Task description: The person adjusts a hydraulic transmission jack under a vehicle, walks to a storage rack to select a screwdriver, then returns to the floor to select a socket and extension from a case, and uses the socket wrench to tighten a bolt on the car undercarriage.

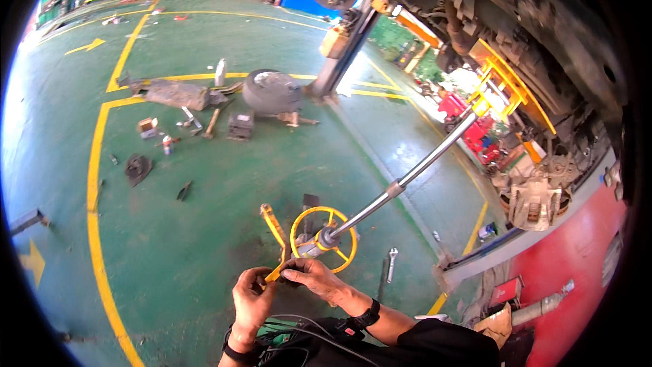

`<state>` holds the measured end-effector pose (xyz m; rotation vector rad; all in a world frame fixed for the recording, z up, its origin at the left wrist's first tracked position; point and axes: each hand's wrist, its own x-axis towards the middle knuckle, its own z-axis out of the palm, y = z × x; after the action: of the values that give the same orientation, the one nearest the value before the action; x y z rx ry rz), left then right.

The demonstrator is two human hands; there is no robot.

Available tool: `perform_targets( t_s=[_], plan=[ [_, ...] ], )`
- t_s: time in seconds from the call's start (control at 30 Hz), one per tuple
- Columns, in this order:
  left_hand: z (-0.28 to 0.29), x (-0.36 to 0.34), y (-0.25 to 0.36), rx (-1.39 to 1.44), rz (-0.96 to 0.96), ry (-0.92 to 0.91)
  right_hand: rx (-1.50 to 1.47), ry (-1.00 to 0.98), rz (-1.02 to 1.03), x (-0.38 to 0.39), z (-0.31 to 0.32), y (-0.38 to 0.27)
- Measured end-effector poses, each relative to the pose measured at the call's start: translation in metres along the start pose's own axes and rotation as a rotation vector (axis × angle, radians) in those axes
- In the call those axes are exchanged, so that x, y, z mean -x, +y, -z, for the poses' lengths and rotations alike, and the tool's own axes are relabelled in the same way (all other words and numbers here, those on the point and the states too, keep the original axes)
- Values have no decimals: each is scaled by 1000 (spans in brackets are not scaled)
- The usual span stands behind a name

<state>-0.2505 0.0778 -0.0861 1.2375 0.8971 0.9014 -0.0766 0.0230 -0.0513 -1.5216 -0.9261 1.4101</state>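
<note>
My left hand [251,304] is closed, with the fingertips drawn together. Close beside it, my right hand [314,280] is also closed, thumb against curled fingers. Whatever they pinch is small and hidden by the fingers. A short yellow piece [275,273] shows between the hands; I cannot tell whether it is held or part of the jack behind. Just beyond stands a tall transmission jack, with a yellow ring [354,245] round its base, a yellow leg [273,225] and a shiny rod [435,153]. Its yellow head [506,88] reaches the underside of a raised vehicle [543,34].
An adjustable wrench [392,265] lies on the floor to the right. Farther off are a tire [272,92], a dark box-shaped part [240,126], a hammer [212,123] and pliers [184,191]. A lift post [346,51] rises behind. Black cables [305,326] cross my lap.
</note>
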Motion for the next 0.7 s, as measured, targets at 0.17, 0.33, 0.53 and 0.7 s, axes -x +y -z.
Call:
perform_targets(
  t_s=[0.17,0.33,0.53,0.7],
  plan=[
    [5,-70,27,-18,20,-122,-62,95,24,-36,19,-31],
    [-9,-111,23,4,-15,-416,-134,275,-55,-52,24,-29],
    [-13,-159,8,-17,75,-677,-82,536,-151,-65,12,-31],
    [-10,-173,-4,147,264,-908,-271,628,-295,-75,-16,13]
  ],
)
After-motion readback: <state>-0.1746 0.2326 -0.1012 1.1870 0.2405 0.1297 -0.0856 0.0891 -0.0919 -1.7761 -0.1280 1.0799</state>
